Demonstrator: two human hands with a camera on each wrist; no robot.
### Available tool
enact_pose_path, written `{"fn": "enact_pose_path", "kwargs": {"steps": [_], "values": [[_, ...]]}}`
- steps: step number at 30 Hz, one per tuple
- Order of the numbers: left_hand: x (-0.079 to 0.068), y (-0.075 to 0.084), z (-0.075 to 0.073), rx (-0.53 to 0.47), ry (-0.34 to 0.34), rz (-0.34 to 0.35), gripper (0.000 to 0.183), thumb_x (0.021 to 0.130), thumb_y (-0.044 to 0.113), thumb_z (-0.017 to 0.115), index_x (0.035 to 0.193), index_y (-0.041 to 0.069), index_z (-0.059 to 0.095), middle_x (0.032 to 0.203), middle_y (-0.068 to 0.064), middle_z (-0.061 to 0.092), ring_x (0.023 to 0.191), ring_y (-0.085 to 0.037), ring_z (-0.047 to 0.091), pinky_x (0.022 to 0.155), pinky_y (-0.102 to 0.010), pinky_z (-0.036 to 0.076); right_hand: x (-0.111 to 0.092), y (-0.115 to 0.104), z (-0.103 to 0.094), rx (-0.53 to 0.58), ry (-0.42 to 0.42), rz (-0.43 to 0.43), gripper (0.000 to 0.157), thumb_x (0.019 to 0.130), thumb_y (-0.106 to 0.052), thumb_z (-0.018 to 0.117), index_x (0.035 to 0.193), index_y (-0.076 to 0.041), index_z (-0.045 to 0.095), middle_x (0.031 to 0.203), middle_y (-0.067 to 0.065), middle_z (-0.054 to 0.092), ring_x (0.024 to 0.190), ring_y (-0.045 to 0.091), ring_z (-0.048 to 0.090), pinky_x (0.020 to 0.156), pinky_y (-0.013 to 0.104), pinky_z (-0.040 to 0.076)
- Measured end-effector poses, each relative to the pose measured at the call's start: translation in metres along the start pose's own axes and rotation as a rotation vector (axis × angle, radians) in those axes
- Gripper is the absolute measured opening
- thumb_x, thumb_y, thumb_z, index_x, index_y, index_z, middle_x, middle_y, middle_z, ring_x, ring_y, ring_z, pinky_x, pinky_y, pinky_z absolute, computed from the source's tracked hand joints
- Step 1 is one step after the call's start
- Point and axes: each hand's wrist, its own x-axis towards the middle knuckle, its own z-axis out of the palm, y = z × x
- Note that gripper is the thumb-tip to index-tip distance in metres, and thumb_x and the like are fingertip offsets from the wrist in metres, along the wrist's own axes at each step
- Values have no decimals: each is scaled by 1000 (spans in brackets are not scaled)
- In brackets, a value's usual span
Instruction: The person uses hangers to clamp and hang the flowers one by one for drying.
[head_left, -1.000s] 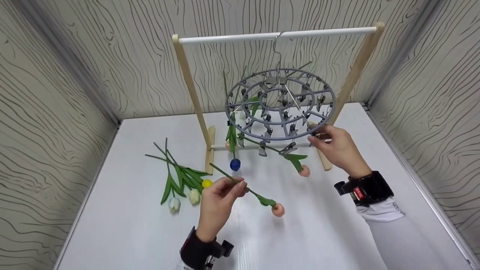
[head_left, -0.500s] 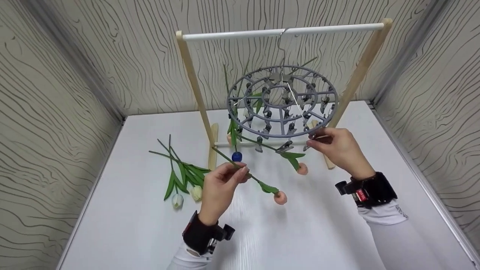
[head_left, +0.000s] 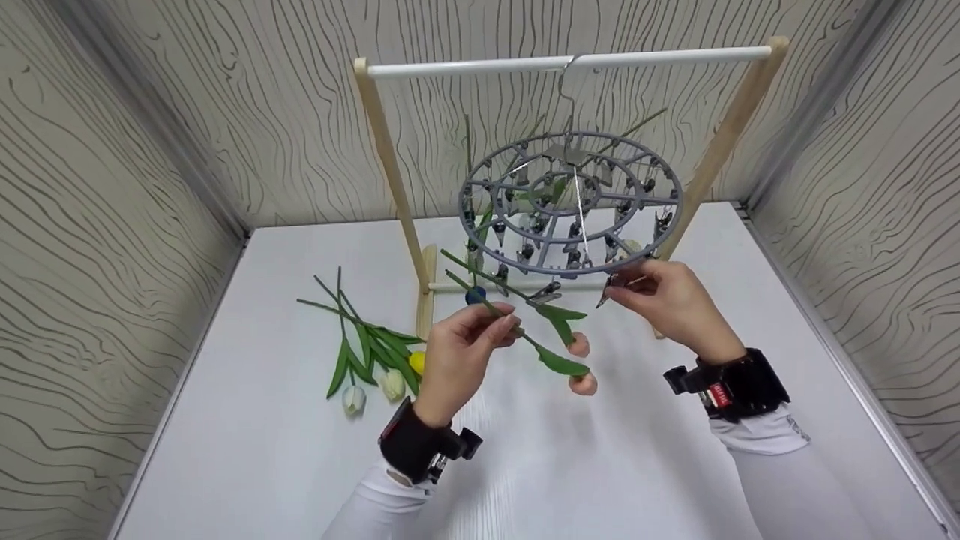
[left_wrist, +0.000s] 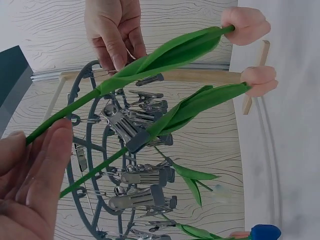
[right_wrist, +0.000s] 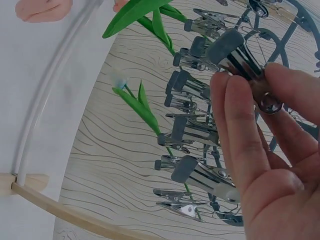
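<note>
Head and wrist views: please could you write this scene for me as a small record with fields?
Left hand: pinches the stem of a pink tulip
Right hand: pinches a gray clip, no stem in it
Hanger: round, gray, hooked over the white bar
Hanging from it: a second pink tulip, a blue tulip, others partly hidden
On the white table: two whitish tulips, a yellow tulip

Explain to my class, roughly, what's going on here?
A person's left hand holds a pink tulip by its stem, and the right hand pinches a clip at the edge of a round grey hanger. The held tulip is not yet clipped; another pink tulip is clipped up nearby. More tulips lie on the white table.
</note>
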Motion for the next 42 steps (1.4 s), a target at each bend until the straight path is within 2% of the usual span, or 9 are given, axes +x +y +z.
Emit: {"fn": "enact_pose_path", "kwargs": {"steps": [9,16,21,27,33,38,42], "values": [[17,-5,6,-12,13,32,14,91,7,71,100,-4,71,87,-12,72,75,-28,72,69,-36,61,1,-5,5,12,-3,26,32,82,-29,83,99,-4,70,92,7,72,83,19,70,70,21,56],[24,-8,10,20,21,28,15,89,7,73,99,-4,70,87,-10,73,73,-23,72,68,-34,61,-1,-10,13,59,94,26,34,77,-30,88,90,-4,72,85,6,73,74,15,70,63,22,56],[26,-10,12,-11,35,-3,17,88,7,74,101,-2,67,90,-9,74,77,-23,72,70,-36,61,-4,-12,18,139,172,14,34,75,-29,89,89,-2,72,84,7,73,73,14,70,62,22,55],[29,-9,15,-8,57,-30,16,88,10,75,98,0,68,90,-7,74,76,-22,73,70,-36,61,-5,-15,23,199,162,4,33,73,-30,90,88,-5,74,83,4,73,74,17,70,60,24,55],[32,-7,19,5,75,-29,15,88,11,76,95,1,67,87,-7,74,75,-21,72,69,-35,61,-8,-19,25,227,159,5,29,74,-24,90,85,-3,73,82,6,73,73,17,71,61,24,56],[35,-8,21,-31,80,-7,16,87,10,77,94,0,67,86,-9,73,74,-23,73,68,-36,61,-9,-22,25,245,165,-6,25,74,-19,89,84,-2,73,82,7,73,72,17,71,65,24,57],[38,-9,21,-50,99,-23,17,86,10,78,94,0,67,85,-9,73,74,-23,73,68,-36,61,-10,-24,24,243,162,-9,25,74,-20,89,84,-3,74,81,6,73,73,20,71,65,25,58]]}}
